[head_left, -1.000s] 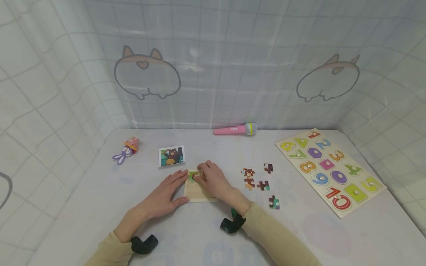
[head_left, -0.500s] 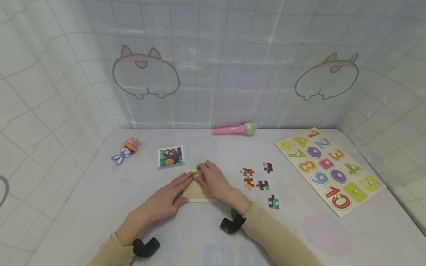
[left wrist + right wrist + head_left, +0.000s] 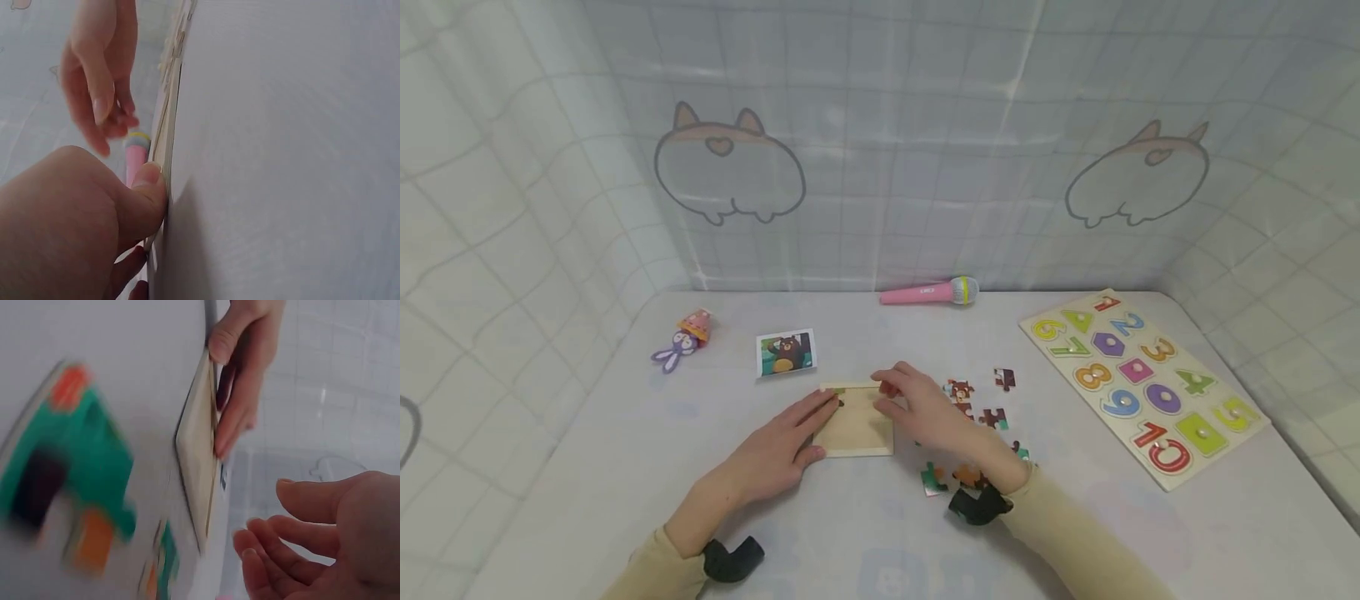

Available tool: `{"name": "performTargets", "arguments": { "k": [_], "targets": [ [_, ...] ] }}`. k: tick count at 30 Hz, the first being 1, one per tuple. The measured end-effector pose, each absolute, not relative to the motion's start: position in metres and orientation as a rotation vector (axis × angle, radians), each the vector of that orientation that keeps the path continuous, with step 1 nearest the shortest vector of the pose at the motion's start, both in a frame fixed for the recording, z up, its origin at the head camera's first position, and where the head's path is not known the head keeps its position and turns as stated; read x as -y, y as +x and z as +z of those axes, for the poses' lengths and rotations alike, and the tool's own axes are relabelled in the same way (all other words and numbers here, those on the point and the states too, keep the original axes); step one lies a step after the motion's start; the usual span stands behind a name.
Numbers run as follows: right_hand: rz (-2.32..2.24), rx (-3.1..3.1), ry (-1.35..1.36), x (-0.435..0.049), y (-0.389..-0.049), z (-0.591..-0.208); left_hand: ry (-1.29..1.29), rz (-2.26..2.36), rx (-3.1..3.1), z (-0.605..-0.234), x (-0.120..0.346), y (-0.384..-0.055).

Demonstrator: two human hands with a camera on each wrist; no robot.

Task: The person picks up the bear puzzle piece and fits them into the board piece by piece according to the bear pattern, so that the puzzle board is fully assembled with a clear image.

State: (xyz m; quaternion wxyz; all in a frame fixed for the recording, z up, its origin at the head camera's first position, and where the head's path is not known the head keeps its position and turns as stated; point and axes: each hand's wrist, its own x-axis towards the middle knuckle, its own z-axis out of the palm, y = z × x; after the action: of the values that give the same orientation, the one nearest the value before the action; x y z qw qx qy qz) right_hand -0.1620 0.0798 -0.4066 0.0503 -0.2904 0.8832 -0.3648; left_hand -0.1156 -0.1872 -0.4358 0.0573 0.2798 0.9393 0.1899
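A shallow wooden puzzle tray (image 3: 857, 433) lies on the table with a green and brown jigsaw piece (image 3: 840, 393) in its far left corner. My left hand (image 3: 767, 454) rests on the tray's left side, straight fingers over that piece, which they partly hide. Its thumb (image 3: 147, 187) presses at the tray's edge in the left wrist view. Over the tray's right edge hovers my right hand (image 3: 936, 417), fingers loosely bent and holding nothing; the right wrist view shows a gap between its thumb (image 3: 312, 499) and fingers.
Several loose jigsaw pieces, among them a green one (image 3: 933, 479), lie around my right forearm. Behind the tray stands a bear picture card (image 3: 786, 353). A pink toy microphone (image 3: 928, 292), a purple rabbit toy (image 3: 681, 343) and a number board (image 3: 1135, 371) lie farther out.
My right hand has left the corner piece and moved right across the tray, uncovering its wooden floor. My left fingers have slid slightly right onto the piece.
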Motion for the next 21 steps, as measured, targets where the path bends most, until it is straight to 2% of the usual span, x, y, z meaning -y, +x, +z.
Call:
{"name": "performTargets", "arguments": {
  "k": [11, 21],
  "targets": [
    [-1.188, -2.894, -0.685, -0.159, -0.170, -0.416, 0.839, 0.528, -2.855, -0.426, 0.185, -0.119],
    [-1.128, -2.907, -0.614, -0.189, -0.181, -0.423, 0.895, 0.479, -2.853, -0.426, 0.180, -0.122]
  ]
}}
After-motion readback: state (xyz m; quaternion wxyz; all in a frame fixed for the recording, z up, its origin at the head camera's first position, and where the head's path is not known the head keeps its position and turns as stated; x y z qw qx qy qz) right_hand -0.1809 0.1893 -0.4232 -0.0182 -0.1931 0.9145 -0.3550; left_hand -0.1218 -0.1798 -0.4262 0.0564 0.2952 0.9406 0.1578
